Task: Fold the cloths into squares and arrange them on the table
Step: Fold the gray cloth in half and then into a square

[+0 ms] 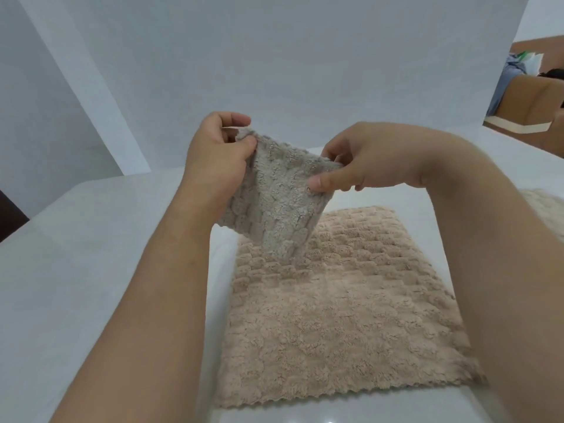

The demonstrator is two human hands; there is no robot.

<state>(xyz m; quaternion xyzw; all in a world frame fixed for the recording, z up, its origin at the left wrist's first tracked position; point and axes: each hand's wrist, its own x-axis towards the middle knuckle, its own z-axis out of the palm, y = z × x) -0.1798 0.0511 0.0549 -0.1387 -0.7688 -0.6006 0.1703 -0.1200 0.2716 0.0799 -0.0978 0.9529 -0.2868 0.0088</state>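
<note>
A small grey fluffy cloth (274, 203) hangs in the air above the white table (106, 270), folded to a narrow shape. My left hand (216, 151) pinches its upper left corner between thumb and fingers. My right hand (363, 160) pinches its upper right edge. The cloth's lower tip nearly touches a beige waffle-textured cloth (335, 315) that lies spread flat on the table below it. My right forearm covers the beige cloth's right edge.
Part of a cream cloth (546, 209) shows at the right edge of the table. White walls stand behind the table. A brown cardboard box (525, 99) with clothes sits at the far right. A dark object (9, 215) is at the left edge.
</note>
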